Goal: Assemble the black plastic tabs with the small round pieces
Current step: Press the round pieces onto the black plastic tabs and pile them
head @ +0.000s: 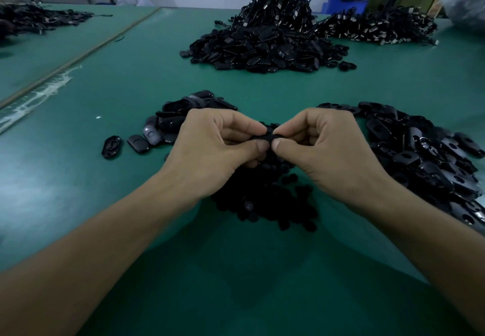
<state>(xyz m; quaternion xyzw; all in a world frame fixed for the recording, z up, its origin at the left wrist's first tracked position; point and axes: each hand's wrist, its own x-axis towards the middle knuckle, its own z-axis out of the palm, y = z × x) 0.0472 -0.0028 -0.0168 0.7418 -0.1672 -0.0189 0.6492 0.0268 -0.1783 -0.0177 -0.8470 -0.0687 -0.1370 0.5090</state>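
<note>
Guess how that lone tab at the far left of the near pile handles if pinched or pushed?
The tab looks like thin moulded plastic, so probably stiff and light. It shows glossy highlights, so likely a bit slippery in a pinch. It lies flat on the green mat, oblong, so a push should slide it, not roll it.

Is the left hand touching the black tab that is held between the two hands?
Touching. The head view shows the left hand pinching the black tab between thumb and fingers, while the right hand grips its other end.
</note>
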